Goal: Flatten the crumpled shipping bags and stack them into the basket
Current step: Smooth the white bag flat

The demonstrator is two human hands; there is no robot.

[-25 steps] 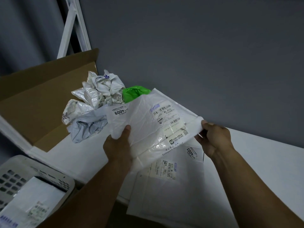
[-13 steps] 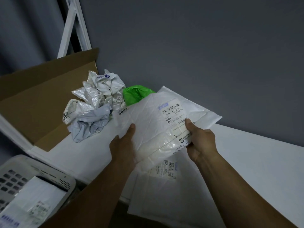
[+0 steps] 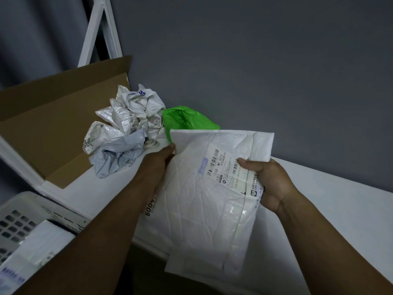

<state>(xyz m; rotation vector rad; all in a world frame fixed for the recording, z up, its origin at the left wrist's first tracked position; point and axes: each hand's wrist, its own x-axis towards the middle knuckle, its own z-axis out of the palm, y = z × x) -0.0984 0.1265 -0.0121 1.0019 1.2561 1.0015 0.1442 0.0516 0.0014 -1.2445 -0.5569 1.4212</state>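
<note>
I hold a white padded shipping bag with a printed label, almost flat, above the white table. My left hand grips its left edge with the thumb on top. My right hand pinches its right side over the label. Behind it sits a pile of crumpled white bags, a crumpled grey bag and a green bag. The white slotted basket is at the lower left, with a flat bag inside. Whatever lies under the held bag is hidden.
An open cardboard box lies on its side at the left, behind the crumpled pile. A white frame leans against the grey wall. The table's front edge runs just below the held bag.
Both hands have turned the white bag and brought it down closer to me. My right hand has slid inward along it, from its far right edge onto the label.
</note>
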